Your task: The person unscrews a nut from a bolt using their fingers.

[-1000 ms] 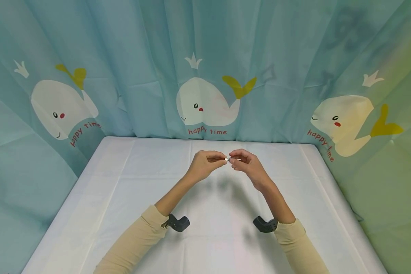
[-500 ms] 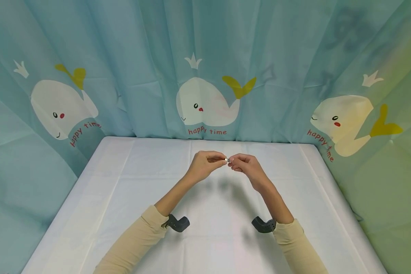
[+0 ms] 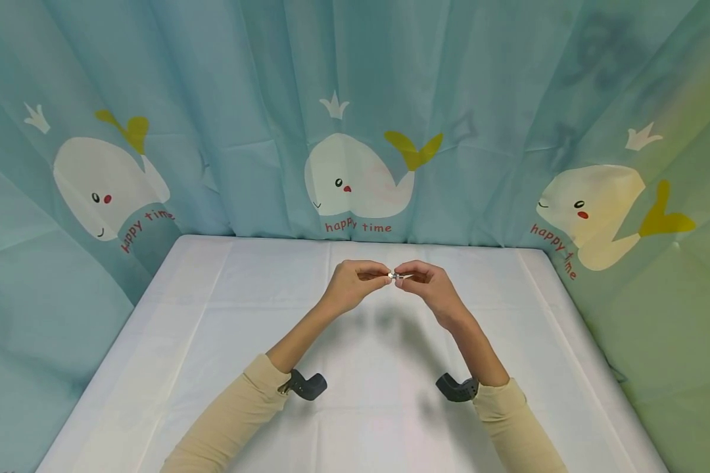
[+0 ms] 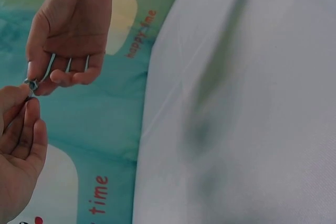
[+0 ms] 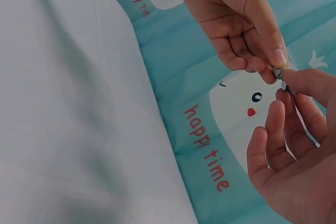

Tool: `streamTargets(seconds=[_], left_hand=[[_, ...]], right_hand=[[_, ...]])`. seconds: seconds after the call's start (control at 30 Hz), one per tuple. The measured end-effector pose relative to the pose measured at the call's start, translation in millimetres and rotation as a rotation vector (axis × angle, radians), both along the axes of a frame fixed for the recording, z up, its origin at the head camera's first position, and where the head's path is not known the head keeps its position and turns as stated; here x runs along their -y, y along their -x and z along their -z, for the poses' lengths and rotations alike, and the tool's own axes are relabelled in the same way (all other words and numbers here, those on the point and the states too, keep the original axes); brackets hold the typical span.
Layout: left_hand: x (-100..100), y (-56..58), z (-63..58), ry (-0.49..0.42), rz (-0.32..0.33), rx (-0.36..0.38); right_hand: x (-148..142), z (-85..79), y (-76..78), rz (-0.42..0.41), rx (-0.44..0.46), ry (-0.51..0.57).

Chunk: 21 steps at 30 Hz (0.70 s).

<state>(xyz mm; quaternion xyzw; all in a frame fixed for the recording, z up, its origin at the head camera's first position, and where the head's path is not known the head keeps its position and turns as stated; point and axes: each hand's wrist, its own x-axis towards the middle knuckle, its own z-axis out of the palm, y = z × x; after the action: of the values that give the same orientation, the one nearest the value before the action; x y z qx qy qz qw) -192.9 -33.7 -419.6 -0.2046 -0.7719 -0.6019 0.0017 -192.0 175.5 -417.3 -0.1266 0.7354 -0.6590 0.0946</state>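
Note:
A small silvery metal bolt (image 3: pixel 394 276), with a wider part on it like a nut, is held between the two hands above the far half of the table. The left hand (image 3: pixel 350 286) pinches its left end between thumb and fingertips. From the other side, the right hand (image 3: pixel 430 289) pinches the right end with thumb and forefinger. Close up in the right wrist view, the metal bolt (image 5: pixel 284 83) shows between the fingertips, partly hidden by them. In the left wrist view the right hand's (image 4: pixel 73 35) other fingers are loosely curled.
A white cloth covers the table (image 3: pixel 355 394), with the hands' shadows on it. Blue-green curtains (image 3: pixel 242 118) printed with whales stand along the back and both sides. Black wrist mounts (image 3: pixel 309 386) stick out from both sleeves.
The right fingertips closed in over the bolt half a second ago and have now shifted slightly back right, baring more of it. The left hand keeps still.

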Motion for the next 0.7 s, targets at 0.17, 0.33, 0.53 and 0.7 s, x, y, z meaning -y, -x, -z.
streamTargets(seconds=[0.17, 0.33, 0.53, 0.7], left_hand=[[0.4, 0.1, 0.2, 0.003, -0.003, -0.001], [0.2, 0.2, -0.1, -0.009, -0.001, -0.006], [-1.4, -0.1, -0.7, -0.017, 0.01, -0.019], [-2.4, -0.1, -0.2, -0.018, 0.012, -0.02]], right_hand=[[0.5, -0.2, -0.1, -0.009, -0.001, 0.008], [1.0, -1.6, 1.4, 0.018, 0.045, -0.012], [1.7, -2.8, 3.1, 0.041, 0.129, -0.03], [1.3, -1.8, 2.8, 0.027, 0.112, -0.031]])
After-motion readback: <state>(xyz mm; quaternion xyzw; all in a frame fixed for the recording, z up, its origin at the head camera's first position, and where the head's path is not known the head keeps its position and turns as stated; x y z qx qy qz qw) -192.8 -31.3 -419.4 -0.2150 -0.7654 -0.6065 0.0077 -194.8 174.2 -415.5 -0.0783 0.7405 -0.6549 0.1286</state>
